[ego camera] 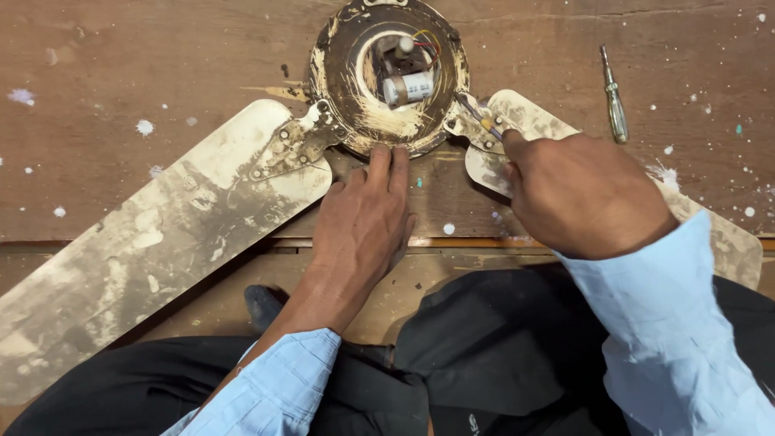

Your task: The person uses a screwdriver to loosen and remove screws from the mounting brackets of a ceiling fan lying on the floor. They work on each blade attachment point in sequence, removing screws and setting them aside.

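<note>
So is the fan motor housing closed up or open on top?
Open: the fan motor housing has no cover, and its pale cylindrical capacitor and coloured wires show inside.

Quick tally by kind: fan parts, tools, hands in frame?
Fan blades: 2, left one, right one
Fan motor housing: 1
Capacitor: 1
Screwdrivers: 2, one in the right hand at the blade bracket, one lying on the wood floor
Hands: 2, left hand resting on the housing rim
Total: 8

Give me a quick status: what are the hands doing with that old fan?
Left hand flat, fingertips on fan motor housing. Right hand grips screwdriver at right blade bracket. Spare screwdriver lies aside; nothing blocking.
</note>
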